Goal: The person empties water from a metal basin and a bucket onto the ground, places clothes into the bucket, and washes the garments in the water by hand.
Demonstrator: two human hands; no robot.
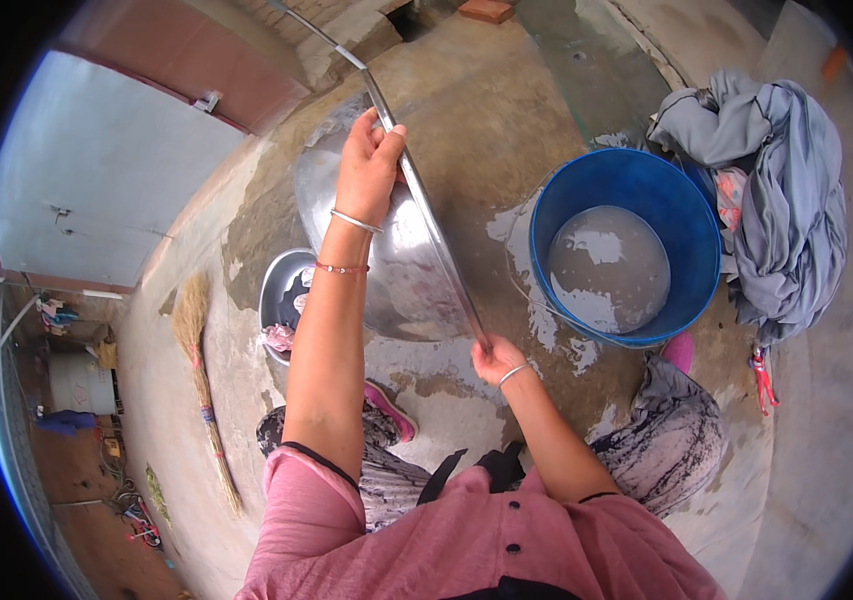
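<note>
A large shiny metal basin (404, 270) is tipped steeply, its rim seen almost edge-on. My left hand (370, 169) grips the rim's upper part, and my right hand (498, 361) holds its lower end. The side facing my left arm is wet and reflective. A narrow grey strip (314, 28) extends from beyond the upper rim; what it is cannot be told. To the right stands a blue bucket (705, 202) with cloudy water in its bottom. Behind my left forearm, a smaller metal basin (270, 281) holds dark and pink cloth.
Grey cloth (790, 202) is heaped at the bucket's right, with a red strap (762, 381) below it. A straw broom (201, 375) lies on the left. Wet patches mark the concrete floor (501, 112). A brick (486, 10) lies at the top, near a dark opening (408, 22).
</note>
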